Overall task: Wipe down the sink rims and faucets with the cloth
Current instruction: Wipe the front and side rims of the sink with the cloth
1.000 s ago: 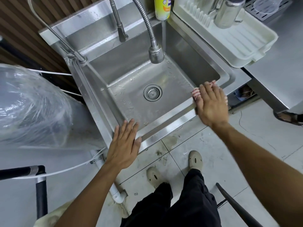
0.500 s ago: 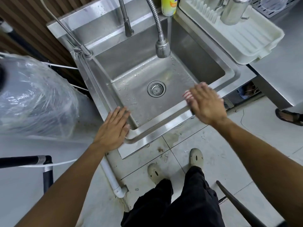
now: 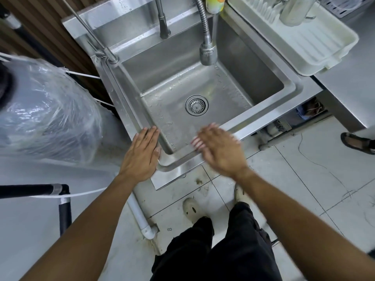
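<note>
The head view looks down at a steel sink (image 3: 261, 126) with a round drain (image 3: 196, 105) in the wet bottom. The left hand (image 3: 142, 155) lies flat on the near left corner of the sink rim, fingers straight and holding nothing. The right hand (image 3: 220, 148) is blurry and lies flat on the near rim, just beside the left hand, fingers straight and pressing down on a cloth (image 3: 196, 142). Only a small pink and white edge of the cloth shows past the fingertips, on the inner side of the rim. A bendy hose faucet (image 3: 207, 51) hangs over the bowl, and a thin straight faucet (image 3: 163, 21) stands at the back. A yellow bottle (image 3: 214, 4) sits at the back rim. A white dish rack (image 3: 316, 43) sits on the counter (image 3: 353, 88) to the right, with a steel jug (image 3: 295, 10) in it. A big thing wrapped in clear plastic (image 3: 46, 116) is on the left. The person's dark trousers and pale shoes (image 3: 191, 207) are on the tiled floor (image 3: 304, 179), and another person's sandal (image 3: 357, 142) shows at the far right
</note>
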A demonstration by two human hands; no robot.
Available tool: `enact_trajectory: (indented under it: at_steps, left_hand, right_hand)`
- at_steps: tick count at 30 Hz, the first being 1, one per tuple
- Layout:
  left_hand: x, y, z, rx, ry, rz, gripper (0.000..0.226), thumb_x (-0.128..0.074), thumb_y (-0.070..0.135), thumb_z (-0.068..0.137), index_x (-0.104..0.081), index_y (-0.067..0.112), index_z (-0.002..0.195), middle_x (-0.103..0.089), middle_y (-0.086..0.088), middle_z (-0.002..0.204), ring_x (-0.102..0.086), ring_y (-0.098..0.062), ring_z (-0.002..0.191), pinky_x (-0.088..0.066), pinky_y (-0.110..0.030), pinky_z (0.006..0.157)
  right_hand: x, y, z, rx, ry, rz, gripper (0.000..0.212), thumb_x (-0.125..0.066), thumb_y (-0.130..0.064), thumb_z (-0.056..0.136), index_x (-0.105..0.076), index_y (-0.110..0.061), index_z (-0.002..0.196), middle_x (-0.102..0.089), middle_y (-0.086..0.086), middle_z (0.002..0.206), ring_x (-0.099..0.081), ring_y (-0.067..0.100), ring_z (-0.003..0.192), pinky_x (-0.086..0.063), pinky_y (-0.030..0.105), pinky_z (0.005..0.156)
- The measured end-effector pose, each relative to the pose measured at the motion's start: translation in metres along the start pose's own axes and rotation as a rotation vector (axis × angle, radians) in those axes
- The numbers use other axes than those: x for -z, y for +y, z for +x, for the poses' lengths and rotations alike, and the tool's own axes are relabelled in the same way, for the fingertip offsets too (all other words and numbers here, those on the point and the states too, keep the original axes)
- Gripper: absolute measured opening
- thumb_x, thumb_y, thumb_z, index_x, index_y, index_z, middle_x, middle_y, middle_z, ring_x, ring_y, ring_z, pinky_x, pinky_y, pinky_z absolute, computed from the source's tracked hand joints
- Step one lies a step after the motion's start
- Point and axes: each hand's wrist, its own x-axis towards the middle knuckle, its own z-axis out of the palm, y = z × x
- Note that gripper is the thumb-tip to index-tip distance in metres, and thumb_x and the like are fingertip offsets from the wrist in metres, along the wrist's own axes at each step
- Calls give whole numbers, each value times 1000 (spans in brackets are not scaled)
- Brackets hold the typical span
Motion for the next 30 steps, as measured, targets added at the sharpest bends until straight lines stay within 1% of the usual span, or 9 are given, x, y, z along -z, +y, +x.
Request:
enact_trajectory:
  at_steps: [3,7,9,12,16,20,23,26,30]
  left_hand:
    - [-2,-1,1,-3,-6,33,61,-13,40,108,-11,13,163,-4,0,171,3,-17,158,8,-34,127]
    - [-2,-1,0,-10,4,22,61,-16,38,107,-15,12,162,-9,-1,171,-2,-19,158,4,-36,128]
    - [-3,-2,0,-15,5,17,61,-17,37,107,-17,12,162,-10,-1,171,-3,-20,158,2,-37,128]
    - [0,-8,0,-63,-6,6,61,-17,38,107,-19,13,162,-14,-1,170,-6,-19,158,2,-36,128]
    - [8,-24,3,-171,-43,58,60,-17,39,108,-18,15,162,-13,0,170,-3,-16,158,-4,-39,128]
    - [6,-25,5,-168,-42,89,60,-19,38,107,-16,16,163,-7,-1,171,4,-17,158,-3,-41,128]
    - [5,-22,4,-131,-20,65,61,-23,36,106,-14,17,163,0,-2,172,9,-19,158,-1,-43,128]
    - [4,-20,1,-73,6,22,65,-27,36,104,-11,16,163,5,-1,171,12,-22,157,1,-42,128]
    - [3,-21,0,-53,9,-36,63,-23,38,105,-12,13,162,-6,-3,171,2,-20,158,-4,-45,128]
  right_hand:
    - [27,66,4,-271,65,-73,59,-26,-42,105,-46,-12,152,-45,13,158,-33,33,151,-19,44,126]
    - [16,12,13,-489,147,-62,65,-20,-38,104,-39,-3,155,-34,20,163,-24,39,154,-11,50,128]
    - [-1,-43,6,-407,149,-44,64,-22,-37,104,-42,-2,153,-38,21,160,-28,40,152,-17,52,127]
    - [-28,-112,-9,-144,34,-13,62,-27,-38,105,-37,-5,157,-33,17,164,-24,37,154,-12,49,128]
    - [-28,-87,-12,125,-61,-8,58,-34,-39,104,-46,-13,153,-42,9,161,-32,30,153,-10,41,129]
    - [5,9,-5,-107,-3,-43,58,-33,-42,104,-46,-14,153,-45,10,159,-31,29,152,-12,40,128]
    - [15,32,-2,-277,27,-72,62,-23,-41,105,-39,-10,157,-36,13,164,-24,33,155,-8,43,129]
    - [0,-14,3,-457,125,-33,65,-17,-41,106,-39,-4,155,-33,19,164,-22,38,155,-12,50,128]
    - [-31,-106,-1,-282,14,7,68,-8,-45,107,-19,-6,162,-14,18,169,-5,37,158,-6,51,128]
